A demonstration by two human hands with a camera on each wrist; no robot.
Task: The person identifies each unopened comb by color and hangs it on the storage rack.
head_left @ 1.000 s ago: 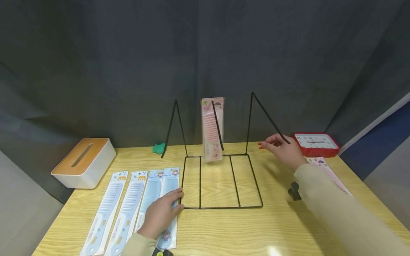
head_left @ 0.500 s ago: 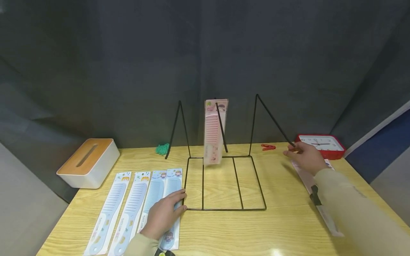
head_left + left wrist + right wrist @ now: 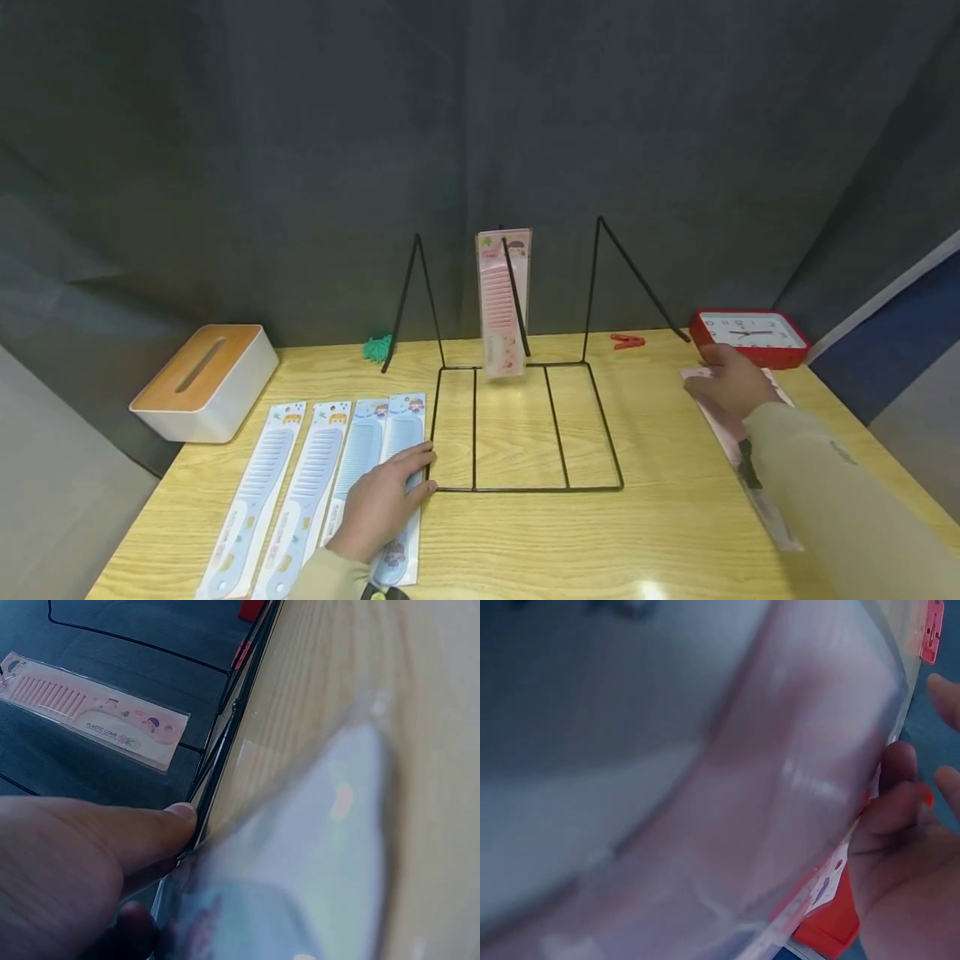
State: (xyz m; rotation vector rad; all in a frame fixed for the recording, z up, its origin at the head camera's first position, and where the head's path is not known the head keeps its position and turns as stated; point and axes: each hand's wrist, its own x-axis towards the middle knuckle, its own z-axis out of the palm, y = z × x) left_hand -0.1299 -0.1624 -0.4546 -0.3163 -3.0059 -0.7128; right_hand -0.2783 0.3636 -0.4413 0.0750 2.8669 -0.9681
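Note:
A black wire rack (image 3: 519,488) stands on the table with several angled arms. From its middle arm hangs a packaged pink comb (image 3: 504,317); the left wrist view also shows this pink comb (image 3: 97,711). My left hand (image 3: 381,504) rests at the rack's left base wire, fingertips over the wire, the palm above packaged blue combs (image 3: 401,450). In the left wrist view a finger (image 3: 150,832) lies against the wire. My right hand (image 3: 731,383) is over the top end of another packaged pink comb (image 3: 776,512), its fingers apart in the right wrist view.
To the left, several packaged blue combs (image 3: 258,492) lie in a row beside a white tissue box (image 3: 217,392) with a wooden lid. Behind the rack are a green bundle (image 3: 377,348) and a red clip (image 3: 627,341). A red clock (image 3: 750,337) stands at the back right.
My right hand has gone from near the red clip, past the end of the rack's right arm, to the pink comb package at right. My left hand has stayed at the rack.

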